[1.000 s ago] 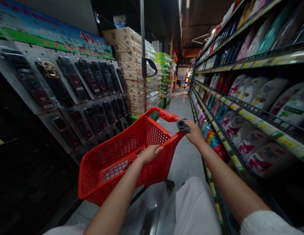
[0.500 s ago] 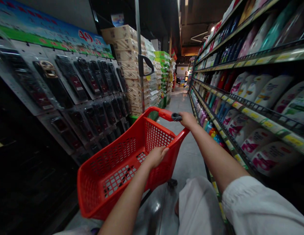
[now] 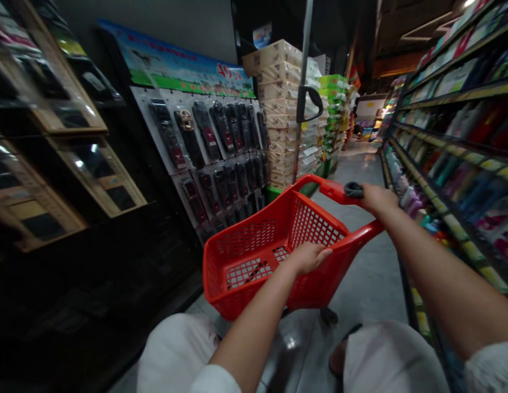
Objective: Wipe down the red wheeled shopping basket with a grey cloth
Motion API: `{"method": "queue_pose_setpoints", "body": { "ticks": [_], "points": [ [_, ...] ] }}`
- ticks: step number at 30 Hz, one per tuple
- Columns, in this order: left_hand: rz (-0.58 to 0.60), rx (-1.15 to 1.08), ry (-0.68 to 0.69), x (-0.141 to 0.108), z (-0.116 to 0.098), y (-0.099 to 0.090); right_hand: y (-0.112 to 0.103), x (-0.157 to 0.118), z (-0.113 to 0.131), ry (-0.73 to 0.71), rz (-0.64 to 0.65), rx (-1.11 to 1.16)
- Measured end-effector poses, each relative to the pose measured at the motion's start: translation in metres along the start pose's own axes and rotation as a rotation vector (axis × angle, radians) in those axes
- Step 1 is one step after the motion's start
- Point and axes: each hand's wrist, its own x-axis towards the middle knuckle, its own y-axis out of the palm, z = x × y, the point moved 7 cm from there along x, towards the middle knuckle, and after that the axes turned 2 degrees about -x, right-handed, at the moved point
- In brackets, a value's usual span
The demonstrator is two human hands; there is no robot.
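Observation:
A red plastic shopping basket cart (image 3: pixel 319 289) stands on the floor before me, with nothing in its basket. My left hand (image 3: pixel 309 257) grips its near rim, thumb along the outside and fingers over the inner side. My right hand (image 3: pixel 377 200) is closed around the end of the red handle bar, beside a dark grey cloth-like piece (image 3: pixel 354 190) on that bar. A metal pole (image 3: pixel 303 60) with a black loop handle (image 3: pixel 309 103) rises behind the cart.
Packaged belts (image 3: pixel 205 131) hang on a rack at the left, near boxed goods (image 3: pixel 110 180). Stacked packs (image 3: pixel 281 109) stand behind the cart. Bottle-filled shelves (image 3: pixel 459 147) line the right side; the grey aisle floor (image 3: pixel 362 164) runs between.
The view has swung left, so the cart, belts and stacks appear farther right. Boxed goods have come into view at the left. Both hands keep their hold on the cart.

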Motion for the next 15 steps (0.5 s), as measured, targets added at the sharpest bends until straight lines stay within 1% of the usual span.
{"method": "queue_pose_setpoints", "body": {
  "ticks": [2,4,6,8,9,12,13,15],
  "points": [
    [-0.001,0.009,-0.028,0.001,0.001,0.002,0.002,-0.005,0.015,-0.033,0.022,-0.066],
    [-0.011,0.016,-0.057,0.003,0.003,0.003,0.002,-0.017,0.026,-0.144,0.003,-0.090],
    [-0.011,0.006,-0.065,0.003,0.005,0.004,0.005,-0.028,0.027,-0.253,0.001,-0.110],
    [-0.012,-0.004,-0.069,0.002,0.006,0.004,0.009,-0.034,0.017,-0.285,0.035,-0.132],
    [-0.008,-0.007,-0.068,0.001,0.006,0.004,0.010,-0.033,0.010,-0.256,0.059,-0.138],
    [0.022,-0.007,-0.045,-0.002,0.002,0.006,0.007,-0.025,-0.013,-0.070,0.124,-0.107],
    [0.031,-0.006,-0.035,-0.003,-0.001,0.007,0.005,-0.022,-0.017,-0.015,0.138,-0.090],
    [0.038,-0.007,-0.019,-0.004,-0.005,0.008,0.001,-0.017,-0.017,0.040,0.158,-0.080]
  ]
}}
